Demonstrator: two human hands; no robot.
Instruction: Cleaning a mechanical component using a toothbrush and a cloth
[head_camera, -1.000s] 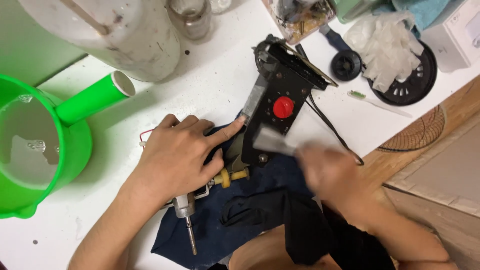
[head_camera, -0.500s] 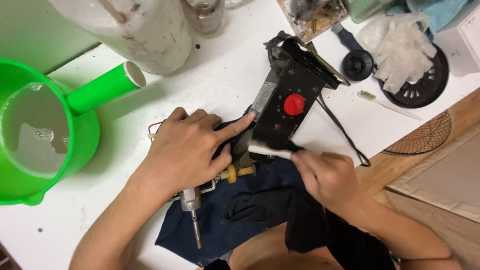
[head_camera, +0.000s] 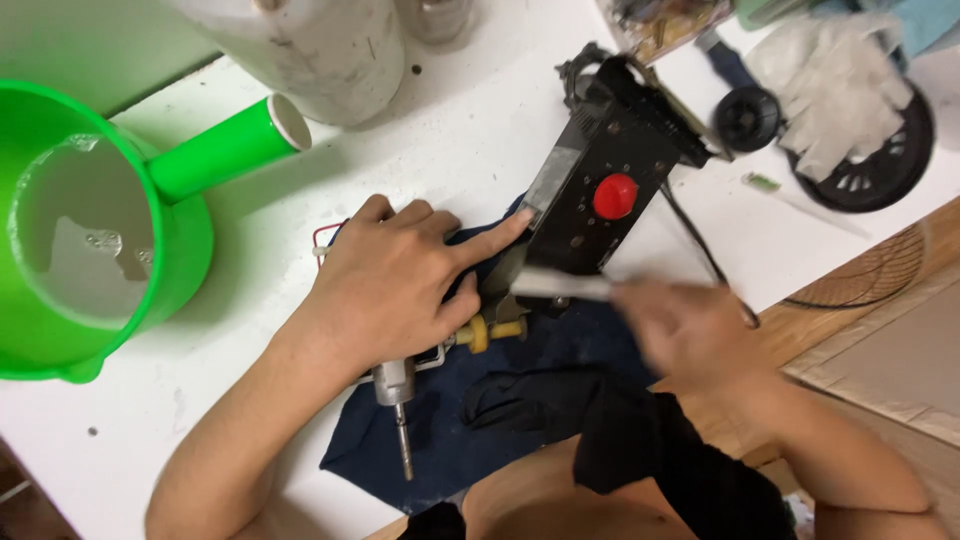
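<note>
A black housing (head_camera: 600, 200) with a red round knob (head_camera: 615, 196) lies tilted on the white table, its near end over a dark blue cloth (head_camera: 480, 420). My left hand (head_camera: 400, 285) lies flat on a metal motor part, its forefinger pressing the housing's left edge. A steel shaft (head_camera: 403, 440) and a yellow spool piece (head_camera: 490, 330) stick out from under that hand. My right hand (head_camera: 690, 330), blurred by motion, holds a white brush (head_camera: 560, 286) against the housing's near end.
A green bucket (head_camera: 195, 245) of water with a tubular handle (head_camera: 225, 150) stands at the left. A large white container (head_camera: 320, 50) is behind. At the far right lie a black fan disc (head_camera: 880, 160), a white crumpled glove (head_camera: 830, 80) and a small black wheel (head_camera: 748, 118).
The view has shifted so everything sits further right. My right hand has slid the white brush along the housing's near end and is now blurred. My left hand keeps its hold.
</note>
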